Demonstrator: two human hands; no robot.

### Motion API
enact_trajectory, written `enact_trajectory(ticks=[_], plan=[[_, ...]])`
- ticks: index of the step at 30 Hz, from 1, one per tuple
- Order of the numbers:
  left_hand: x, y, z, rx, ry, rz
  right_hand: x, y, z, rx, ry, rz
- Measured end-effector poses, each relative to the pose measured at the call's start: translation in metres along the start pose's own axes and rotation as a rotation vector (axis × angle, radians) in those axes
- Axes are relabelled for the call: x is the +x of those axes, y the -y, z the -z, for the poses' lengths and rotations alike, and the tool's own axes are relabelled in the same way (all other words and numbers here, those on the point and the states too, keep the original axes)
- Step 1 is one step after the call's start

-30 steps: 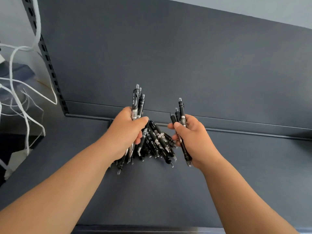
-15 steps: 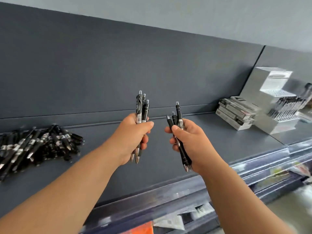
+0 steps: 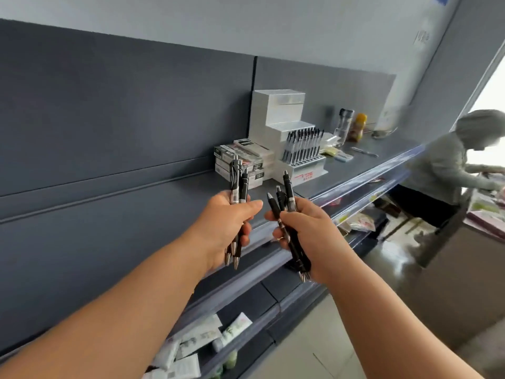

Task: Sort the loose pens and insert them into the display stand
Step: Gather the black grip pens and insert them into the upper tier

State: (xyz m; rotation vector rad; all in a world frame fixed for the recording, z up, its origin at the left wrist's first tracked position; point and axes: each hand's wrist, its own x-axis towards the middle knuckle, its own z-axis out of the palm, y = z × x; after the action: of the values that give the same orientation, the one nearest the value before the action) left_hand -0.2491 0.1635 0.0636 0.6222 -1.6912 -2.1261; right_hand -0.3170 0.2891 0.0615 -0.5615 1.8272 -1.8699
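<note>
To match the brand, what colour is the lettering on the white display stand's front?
Red lettering on the white stepped display stand, clearest in the head view.

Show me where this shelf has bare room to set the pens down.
Bare shelf top runs left of the stacked pen boxes, along the back panel. Right of the display stand it is crowded: bottles, packets and a stray pen.

Pens are glossy plastic, metal-tipped, the display stand smooth plastic, the shelf matt.
</note>
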Motion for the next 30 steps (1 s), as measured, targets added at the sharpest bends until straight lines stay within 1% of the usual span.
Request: enact_trajectory(ticks=[3,7,11,14,16,21,26,30], plan=[[0.017,0.001,-0.035,0.027,0.045,0.013,0.006,0.002,0.033,0.062,-0.048,-0.002],[0.047,0.005,-0.076,0.059,0.087,0.027,0.022,-0.002,0.072,0.086,-0.096,0.007],[0.088,0.012,-0.109,0.036,0.153,0.062,0.052,-0.007,0.105,0.031,-0.113,-0.016],[0.129,0.018,-0.131,-0.013,0.227,0.099,0.087,-0.012,0.126,-0.013,-0.106,-0.023],[0.159,0.017,-0.144,-0.002,0.24,0.096,0.117,-0.01,0.14,-0.016,-0.112,-0.037],[0.229,0.003,-0.168,0.074,0.208,0.05,0.187,0.002,0.162,-0.084,-0.065,-0.065],[0.273,-0.007,-0.184,0.132,0.168,0.001,0.235,0.01,0.173,-0.099,0.012,-0.001],[0.296,-0.023,-0.18,0.161,0.069,-0.063,0.272,0.018,0.169,-0.073,0.088,0.089]])
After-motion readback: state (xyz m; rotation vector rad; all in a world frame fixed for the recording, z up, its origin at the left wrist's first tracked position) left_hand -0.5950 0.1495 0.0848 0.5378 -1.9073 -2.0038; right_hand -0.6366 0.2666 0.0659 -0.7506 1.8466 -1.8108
